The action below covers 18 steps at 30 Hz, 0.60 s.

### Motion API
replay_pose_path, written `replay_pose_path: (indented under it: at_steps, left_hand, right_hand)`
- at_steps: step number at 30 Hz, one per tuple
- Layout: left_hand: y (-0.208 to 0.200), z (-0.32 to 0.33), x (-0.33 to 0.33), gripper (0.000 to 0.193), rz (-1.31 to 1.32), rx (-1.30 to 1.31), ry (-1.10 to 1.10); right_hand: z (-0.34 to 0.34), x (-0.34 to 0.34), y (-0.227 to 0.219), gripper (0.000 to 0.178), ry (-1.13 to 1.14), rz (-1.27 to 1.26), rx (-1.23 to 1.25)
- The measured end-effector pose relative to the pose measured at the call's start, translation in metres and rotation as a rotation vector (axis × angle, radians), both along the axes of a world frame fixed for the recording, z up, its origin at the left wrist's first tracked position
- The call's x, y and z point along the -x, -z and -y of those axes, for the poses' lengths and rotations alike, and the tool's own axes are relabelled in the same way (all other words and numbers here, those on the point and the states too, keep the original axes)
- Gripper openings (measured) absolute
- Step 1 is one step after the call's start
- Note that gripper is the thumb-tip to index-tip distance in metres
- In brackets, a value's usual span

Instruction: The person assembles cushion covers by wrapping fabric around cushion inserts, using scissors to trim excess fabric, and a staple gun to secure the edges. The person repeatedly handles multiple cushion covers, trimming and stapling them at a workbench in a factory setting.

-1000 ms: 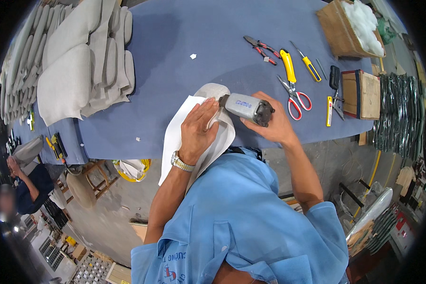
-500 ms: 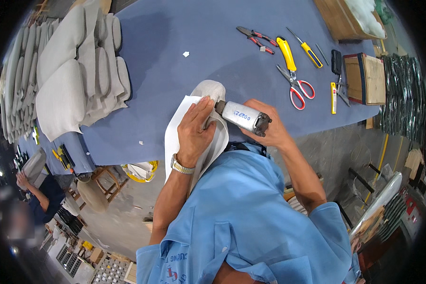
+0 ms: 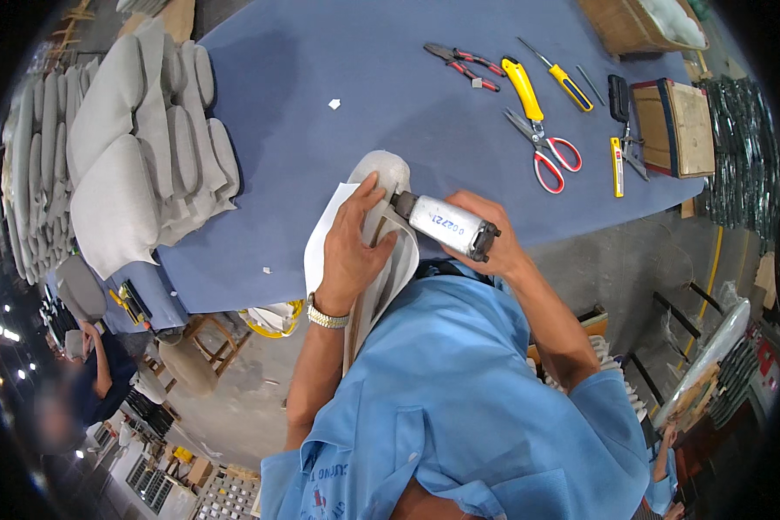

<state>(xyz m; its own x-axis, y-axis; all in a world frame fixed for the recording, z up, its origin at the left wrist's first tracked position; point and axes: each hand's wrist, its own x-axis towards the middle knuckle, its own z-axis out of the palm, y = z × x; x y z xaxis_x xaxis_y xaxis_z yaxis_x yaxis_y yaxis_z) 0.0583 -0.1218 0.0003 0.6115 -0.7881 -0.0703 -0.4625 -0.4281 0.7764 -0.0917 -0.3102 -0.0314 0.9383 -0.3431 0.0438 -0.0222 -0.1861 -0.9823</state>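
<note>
At the near edge of the blue surface (image 3: 277, 130), a grey padded panel (image 3: 380, 165) lies under the person's left hand (image 3: 348, 260), a white sheet (image 3: 318, 263) along its left side. The step in hand appears to be fastening the covering: the right hand (image 3: 487, 227) has its fingers wrapped around a grey tool (image 3: 443, 227), probably a stapler, its dark nose at the panel's right edge; whether they touch is unclear. The left fingers rest close together over the sheet and panel, the thumb spread apart. Any next move would call for the covering held taut, the nose square to the edge, and the left fingers clear of it. The panel's rounded end points away from the person; its long axis runs back toward the blue shirt (image 3: 459, 373), leaning slightly left, with the near end hidden.
</note>
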Motion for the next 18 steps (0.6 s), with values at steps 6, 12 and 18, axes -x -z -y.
replay_pose_path:
  at_steps: [6,12,18]
  left_hand:
    - [-0.022,0.002,-0.020,0.090,-0.296,0.106,0.116]
    - [-0.014,0.006,-0.019,0.087,-0.209,-0.112,0.108]
    - [0.000,0.030,-0.005,0.095,0.064,-0.343,-0.036]
  right_hand:
    - [-0.004,0.017,-0.010,0.036,0.109,0.032,0.023]
    - [0.012,0.030,-0.032,0.038,0.191,-0.038,0.043]
    - [0.006,0.007,-0.063,0.042,0.078,0.089,0.096]
